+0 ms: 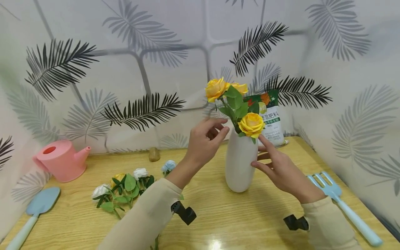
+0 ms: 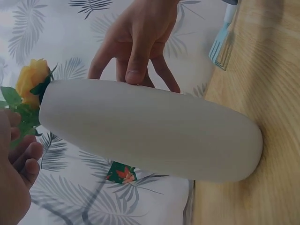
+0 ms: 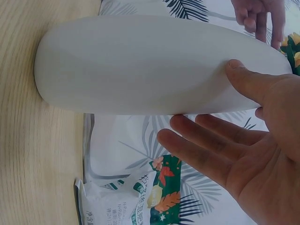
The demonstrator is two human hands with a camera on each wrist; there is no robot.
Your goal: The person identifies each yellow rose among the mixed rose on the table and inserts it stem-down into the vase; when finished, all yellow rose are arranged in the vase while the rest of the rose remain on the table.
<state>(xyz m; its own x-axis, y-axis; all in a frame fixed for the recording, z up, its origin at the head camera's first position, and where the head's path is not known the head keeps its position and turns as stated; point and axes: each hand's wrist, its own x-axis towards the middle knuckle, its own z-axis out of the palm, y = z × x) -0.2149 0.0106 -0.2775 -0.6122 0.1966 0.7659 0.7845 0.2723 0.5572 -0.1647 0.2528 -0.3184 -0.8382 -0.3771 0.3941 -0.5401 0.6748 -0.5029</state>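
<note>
A tall white vase stands upright on the table, with several yellow roses and green leaves in its mouth. My right hand steadies the vase from the right. Its thumb lies against the wall and its other fingers reach along the far side, as the right wrist view shows; the index finger is up near the lowest rose. To the left of the vase's mouth, my left hand hovers by the stems with fingers loosely bent. Nothing shows between its thumb and index finger. The stems inside the vase are hidden.
White, yellow and light blue artificial flowers lie left of the vase, partly behind the left forearm. A pink watering can and blue trowel are further left. Behind the vase stands a fertilizer bag. A blue hand fork lies right.
</note>
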